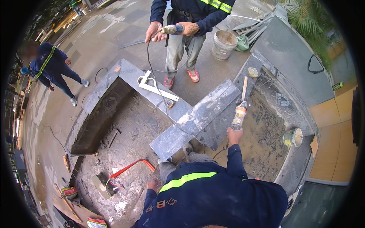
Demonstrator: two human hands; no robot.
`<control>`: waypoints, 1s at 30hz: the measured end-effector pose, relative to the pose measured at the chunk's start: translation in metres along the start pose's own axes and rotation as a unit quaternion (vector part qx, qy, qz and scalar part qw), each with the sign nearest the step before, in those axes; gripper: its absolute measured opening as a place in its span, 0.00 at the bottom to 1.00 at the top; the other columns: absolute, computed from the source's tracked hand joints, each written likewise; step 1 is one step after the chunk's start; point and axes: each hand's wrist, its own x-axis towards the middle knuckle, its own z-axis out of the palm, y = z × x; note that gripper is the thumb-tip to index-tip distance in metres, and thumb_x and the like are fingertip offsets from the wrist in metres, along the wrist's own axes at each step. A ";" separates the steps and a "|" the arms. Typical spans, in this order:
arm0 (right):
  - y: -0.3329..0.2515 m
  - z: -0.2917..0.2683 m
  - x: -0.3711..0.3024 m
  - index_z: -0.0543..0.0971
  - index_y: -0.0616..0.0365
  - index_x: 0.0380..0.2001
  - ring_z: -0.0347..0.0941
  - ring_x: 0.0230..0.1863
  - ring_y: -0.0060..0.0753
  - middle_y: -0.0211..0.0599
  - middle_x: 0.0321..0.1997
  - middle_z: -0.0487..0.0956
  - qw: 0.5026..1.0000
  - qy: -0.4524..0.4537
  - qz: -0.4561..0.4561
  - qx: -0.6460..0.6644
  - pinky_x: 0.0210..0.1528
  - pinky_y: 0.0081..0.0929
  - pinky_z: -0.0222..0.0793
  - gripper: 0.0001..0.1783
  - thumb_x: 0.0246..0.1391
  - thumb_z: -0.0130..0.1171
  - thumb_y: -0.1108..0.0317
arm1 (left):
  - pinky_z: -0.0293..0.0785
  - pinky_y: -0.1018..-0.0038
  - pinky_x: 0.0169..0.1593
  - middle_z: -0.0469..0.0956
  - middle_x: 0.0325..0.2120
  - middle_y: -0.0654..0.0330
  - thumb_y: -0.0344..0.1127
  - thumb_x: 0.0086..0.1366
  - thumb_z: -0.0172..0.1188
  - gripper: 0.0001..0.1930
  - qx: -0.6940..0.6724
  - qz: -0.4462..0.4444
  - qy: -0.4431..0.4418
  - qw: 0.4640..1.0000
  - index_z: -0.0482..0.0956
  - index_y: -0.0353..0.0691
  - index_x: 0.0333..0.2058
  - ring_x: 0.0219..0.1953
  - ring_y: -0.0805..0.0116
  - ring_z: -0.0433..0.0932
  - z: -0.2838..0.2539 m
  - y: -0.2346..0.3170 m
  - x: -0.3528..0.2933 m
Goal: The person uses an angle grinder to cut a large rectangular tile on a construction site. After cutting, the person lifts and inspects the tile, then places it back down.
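Note:
My right hand point(234, 135) is closed around the rear of an orange and grey angle grinder point(239, 114), its head over the dark stone slabs. A light wooden handle point(244, 88) lies just beyond the grinder's head. My left hand point(154, 184) hangs low beside my body, fingers loosely apart, with nothing visible in it. Nearest to it is a bent red-orange bar point(131, 168). In front of me, a long dusty grey stone slab point(205, 110) lies diagonally across the corner of the stone-edged pit.
A co-worker point(186, 28) opposite holds a corded power tool point(173, 29). A white set square point(157, 88) lies on the ledge point(178, 111). Two buckets point(224, 45) point(292, 137) stand to the right. A hammer point(114, 138) lies in the left pit; another person point(53, 66) walks at left.

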 end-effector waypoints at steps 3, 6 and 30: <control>-0.001 0.002 0.001 0.78 0.68 0.54 0.86 0.52 0.64 0.58 0.49 0.88 1.000 0.003 -0.004 0.000 0.57 0.50 0.79 0.38 0.36 0.75 0.63 | 0.84 0.50 0.49 0.87 0.41 0.53 0.47 0.72 0.63 0.15 -0.088 -0.027 0.017 0.996 0.85 0.43 0.46 0.45 0.50 0.88 0.001 0.007 0.007; -0.009 0.002 0.000 0.79 0.68 0.54 0.86 0.54 0.65 0.59 0.50 0.88 1.000 -0.003 0.018 0.015 0.58 0.50 0.79 0.39 0.36 0.76 0.63 | 0.83 0.50 0.47 0.86 0.38 0.54 0.40 0.71 0.62 0.10 -0.116 -0.068 0.033 0.990 0.85 0.42 0.43 0.42 0.52 0.88 0.006 0.021 0.010; 0.003 0.027 0.007 0.77 0.61 0.61 0.85 0.58 0.67 0.60 0.54 0.88 0.996 0.000 0.025 -0.089 0.61 0.56 0.79 0.42 0.42 0.77 0.56 | 0.82 0.51 0.55 0.89 0.46 0.47 0.59 0.71 0.68 0.24 0.394 0.020 0.021 0.919 0.87 0.45 0.52 0.52 0.41 0.87 0.014 -0.013 0.012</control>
